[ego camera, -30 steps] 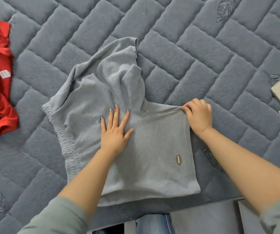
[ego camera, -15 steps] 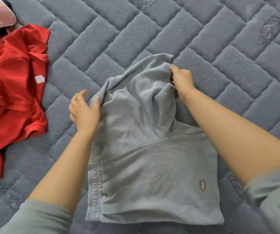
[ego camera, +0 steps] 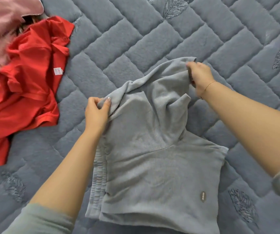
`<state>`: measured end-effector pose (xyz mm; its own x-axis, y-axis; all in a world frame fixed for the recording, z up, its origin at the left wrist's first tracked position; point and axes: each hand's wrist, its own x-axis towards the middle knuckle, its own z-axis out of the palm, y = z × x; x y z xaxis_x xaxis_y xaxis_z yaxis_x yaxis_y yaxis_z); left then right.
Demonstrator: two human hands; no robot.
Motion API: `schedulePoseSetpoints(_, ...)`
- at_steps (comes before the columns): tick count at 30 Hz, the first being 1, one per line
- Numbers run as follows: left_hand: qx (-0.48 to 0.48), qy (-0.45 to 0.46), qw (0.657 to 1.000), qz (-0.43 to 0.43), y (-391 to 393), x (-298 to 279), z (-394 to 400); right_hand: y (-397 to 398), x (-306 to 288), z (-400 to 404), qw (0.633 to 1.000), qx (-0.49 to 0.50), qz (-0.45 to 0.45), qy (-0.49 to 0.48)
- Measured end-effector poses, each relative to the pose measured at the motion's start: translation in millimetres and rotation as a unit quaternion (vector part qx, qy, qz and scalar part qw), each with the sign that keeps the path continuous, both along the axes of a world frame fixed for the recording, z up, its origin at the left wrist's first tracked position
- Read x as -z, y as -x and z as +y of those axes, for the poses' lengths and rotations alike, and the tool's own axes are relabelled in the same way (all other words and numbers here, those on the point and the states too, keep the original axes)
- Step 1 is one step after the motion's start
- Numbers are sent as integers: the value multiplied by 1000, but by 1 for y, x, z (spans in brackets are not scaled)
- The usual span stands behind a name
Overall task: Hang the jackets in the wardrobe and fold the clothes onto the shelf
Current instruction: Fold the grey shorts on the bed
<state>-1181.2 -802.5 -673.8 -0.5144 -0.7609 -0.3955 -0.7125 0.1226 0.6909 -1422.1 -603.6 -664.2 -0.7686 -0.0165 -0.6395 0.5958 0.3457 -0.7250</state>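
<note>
Head camera view, looking down on a grey quilted bed cover (ego camera: 152, 39) where a person is folding a grey hoodie (ego camera: 152, 166), the landmark for everything else. Far to the left of the hoodie and toward the top corner lies a pink garment (ego camera: 0, 17), blurred, and just below it a crumpled red shirt (ego camera: 26, 85) with a small white label; both lie well apart from the hoodie and are untouched. The hoodie itself lies in the middle of the cover, its body already narrowed into a rough rectangle with a ribbed edge down its left side and a small oval badge near its lower right corner. At the hoodie's upper left, the left hand (ego camera: 96, 114) pinches a bunch of the hood's edge between thumb and fingers. At the hoodie's upper right, the right hand (ego camera: 199, 76) has its fingers curled round the hood's top corner, lifting it slightly off the cover. The hood between the two hands is rumpled and not yet flat. The step in hand appears to be the folding of this garment, specifically dealing with the hood. The next move likely calls for both hands to pull the hood taut and lay it down over the body, keeping the edges even, before the bundle can go to the shelf.
</note>
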Motion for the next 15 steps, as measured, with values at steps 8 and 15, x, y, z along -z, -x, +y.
schedulePoseSetpoints(8,82,150,975,140,-59,-61,22,-65,-69,71,967,-14,248,57)
schedulePoseSetpoints(15,155,122,980,0,-181,-38,101,-266,-27,202,971,-93,181,-123)
